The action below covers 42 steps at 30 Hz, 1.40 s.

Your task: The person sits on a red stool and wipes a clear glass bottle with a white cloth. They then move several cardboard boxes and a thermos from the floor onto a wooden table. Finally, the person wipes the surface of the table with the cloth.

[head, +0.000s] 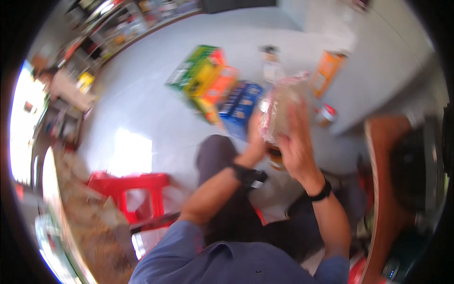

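A clear plastic bag with pink edging (278,103) and pale contents is held up between my two hands. My left hand (254,136) is on its left side, partly hidden behind it. On the bag's right side, my right hand (297,142) presses with its fingers pointing away from me. Just below the bag, a jar with a dark lid (276,161) shows between my wrists; what it rests on is hidden. Beyond my left hand stand a blue box (241,106) and several green, yellow and orange boxes (209,76) on the floor. Motion blurs the picture.
An orange box (326,72) and a red-lidded jar (327,115) stand at the right, with a blurred bottle (271,65) farther back. A red plastic stool (142,184) is at the left. A wooden-edged piece of furniture (376,177) borders the right. Another person (67,87) is far left.
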{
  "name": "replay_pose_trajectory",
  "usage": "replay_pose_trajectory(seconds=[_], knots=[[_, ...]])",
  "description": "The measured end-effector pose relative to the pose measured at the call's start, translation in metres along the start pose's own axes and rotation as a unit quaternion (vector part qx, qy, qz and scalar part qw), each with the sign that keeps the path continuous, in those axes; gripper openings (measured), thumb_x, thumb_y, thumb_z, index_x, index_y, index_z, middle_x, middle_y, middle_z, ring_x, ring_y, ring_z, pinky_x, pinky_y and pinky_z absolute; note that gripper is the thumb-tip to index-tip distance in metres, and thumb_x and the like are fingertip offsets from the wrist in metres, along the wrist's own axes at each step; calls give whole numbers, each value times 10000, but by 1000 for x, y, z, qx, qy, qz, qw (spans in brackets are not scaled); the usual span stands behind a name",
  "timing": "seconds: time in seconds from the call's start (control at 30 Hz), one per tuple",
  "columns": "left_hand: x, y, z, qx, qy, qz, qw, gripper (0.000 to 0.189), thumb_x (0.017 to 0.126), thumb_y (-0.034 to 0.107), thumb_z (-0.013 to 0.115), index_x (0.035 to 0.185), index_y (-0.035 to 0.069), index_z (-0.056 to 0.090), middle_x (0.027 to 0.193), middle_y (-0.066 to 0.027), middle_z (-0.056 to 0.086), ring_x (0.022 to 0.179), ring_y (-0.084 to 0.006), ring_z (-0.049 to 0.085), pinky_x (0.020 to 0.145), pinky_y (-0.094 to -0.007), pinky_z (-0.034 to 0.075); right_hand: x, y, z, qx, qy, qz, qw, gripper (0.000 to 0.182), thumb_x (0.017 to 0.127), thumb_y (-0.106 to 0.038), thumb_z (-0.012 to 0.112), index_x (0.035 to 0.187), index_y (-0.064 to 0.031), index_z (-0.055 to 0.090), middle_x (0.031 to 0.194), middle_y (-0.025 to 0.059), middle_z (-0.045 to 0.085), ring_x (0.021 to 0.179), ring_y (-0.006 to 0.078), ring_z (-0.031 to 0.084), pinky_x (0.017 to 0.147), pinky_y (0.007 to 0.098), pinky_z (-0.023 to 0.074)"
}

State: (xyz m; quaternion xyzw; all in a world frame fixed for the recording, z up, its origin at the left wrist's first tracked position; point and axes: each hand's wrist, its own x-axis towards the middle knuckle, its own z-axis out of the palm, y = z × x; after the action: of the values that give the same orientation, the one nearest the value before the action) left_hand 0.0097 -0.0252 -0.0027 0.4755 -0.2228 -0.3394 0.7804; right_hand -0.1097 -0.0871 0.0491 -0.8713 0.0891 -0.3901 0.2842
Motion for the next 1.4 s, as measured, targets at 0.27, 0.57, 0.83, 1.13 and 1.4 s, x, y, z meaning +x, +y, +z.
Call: replay_pose_trajectory(seconds=[0.27,0.57,0.83,1.13,1.4], knots=[[31,-9,-19,-164,-32,109,980,664,947,335,702,1473,60,403,1348,-71,529,1226,-169,475,1074,-342,396,-76,-4,25,-27,-33,89,995,556,1014,-102,461,1536,48,345,1576,282,351,1458,449,346,1191,505,276],[15,12,-29,-62,-29,155,986,724,907,376,672,1473,31,383,1367,-90,498,1268,-197,453,1107,-320,340,-78,38,26,672,10,489,557,550,1075,-385,401,1514,-55,405,1501,121,478,1367,283,479,1144,439,368],[-3,43,-7,36,-230,121,965,1170,695,635,831,1533,20,294,1446,-123,451,1382,-222,404,1156,-358,302,-73,60,29,646,-6,461,609,605,1054,-429,448,1515,-44,378,1486,98,478,1380,274,465,1154,461,360],[-12,28,-4,54,-122,153,979,1088,712,472,862,1534,33,299,1422,-153,491,1330,-255,476,1131,-375,354,-77,59,34,566,41,518,640,545,1051,-389,481,1467,-39,444,1442,101,520,1313,271,517,1093,440,409],[1,28,-15,48,-13,115,992,837,821,349,775,1481,24,376,1385,-124,508,1338,-225,451,1138,-346,339,-63,103,-8,270,66,428,860,458,1072,-320,489,1401,-1,493,1379,103,536,1251,235,520,1076,389,401]])
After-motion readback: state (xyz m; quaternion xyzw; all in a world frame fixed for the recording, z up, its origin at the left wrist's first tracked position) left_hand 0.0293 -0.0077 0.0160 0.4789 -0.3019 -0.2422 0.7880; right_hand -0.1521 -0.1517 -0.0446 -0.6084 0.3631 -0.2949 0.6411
